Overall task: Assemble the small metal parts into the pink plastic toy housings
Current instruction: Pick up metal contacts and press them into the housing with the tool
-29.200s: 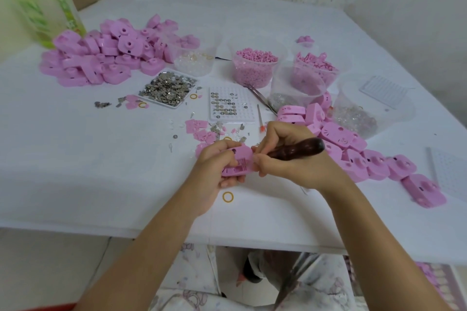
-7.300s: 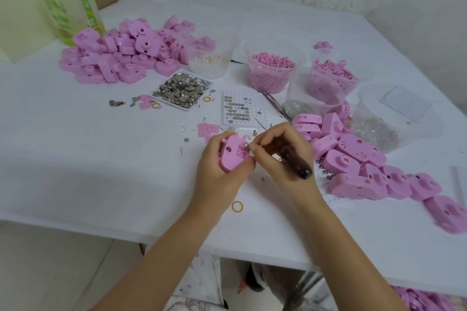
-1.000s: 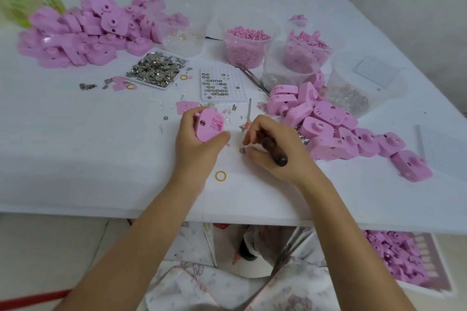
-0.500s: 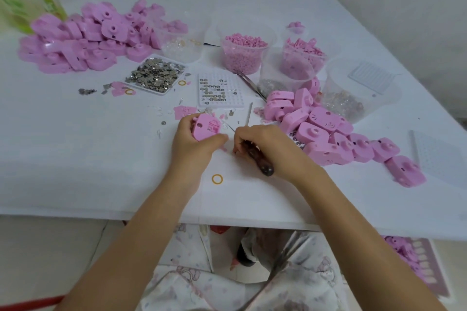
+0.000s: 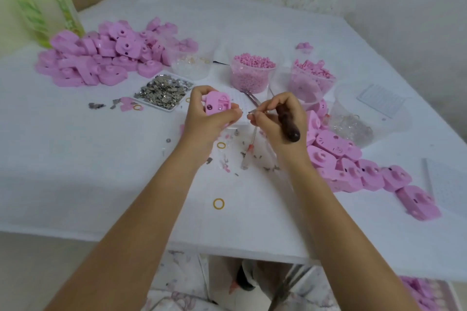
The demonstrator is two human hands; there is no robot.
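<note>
My left hand (image 5: 206, 118) grips a pink toy housing (image 5: 217, 106), raised above the table with its inner side toward me. My right hand (image 5: 275, 118) holds a dark wooden-handled tool (image 5: 286, 124) in its palm, and its fingertips pinch a small metal part (image 5: 252, 111) a short gap right of the housing. A white tray of small metal parts (image 5: 164, 92) lies behind my left hand. Piles of pink housings sit at the far left (image 5: 101, 58) and at the right (image 5: 353, 166).
Clear tubs of pink pieces (image 5: 252, 72), (image 5: 312, 76) and of clear parts (image 5: 353, 118) stand behind my hands. A red-tipped pen (image 5: 249, 153), yellow rings (image 5: 218, 203) and loose metal bits lie on the white table (image 5: 75, 159). A green bottle (image 5: 43, 5) stands far left.
Both hands have lifted off the table. My right hand has picked up a small metal part and brought it close to the housing in my left hand.
</note>
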